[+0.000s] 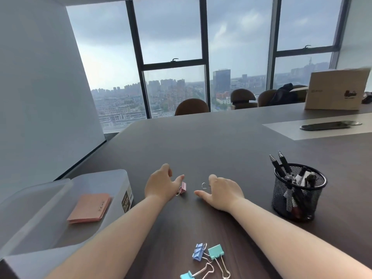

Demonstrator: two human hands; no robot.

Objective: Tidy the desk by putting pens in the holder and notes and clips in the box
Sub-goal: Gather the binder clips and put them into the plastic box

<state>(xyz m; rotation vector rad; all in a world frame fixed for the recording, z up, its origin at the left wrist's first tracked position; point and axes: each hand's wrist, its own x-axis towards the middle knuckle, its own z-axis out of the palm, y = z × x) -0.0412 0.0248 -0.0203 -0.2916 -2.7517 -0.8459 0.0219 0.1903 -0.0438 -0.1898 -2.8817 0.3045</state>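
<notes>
the pink clip (183, 188) lies at the open left hand (161, 183) thumb; the right hand (220, 193), open, covers another clip (205, 185); the box (60, 208) sits left.

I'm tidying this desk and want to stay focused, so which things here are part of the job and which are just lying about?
Job: pink clip, blue clip, teal clip, second teal clip, notes, box, pens, holder.

Lying about: cardboard box, dark tray, chairs.
</notes>
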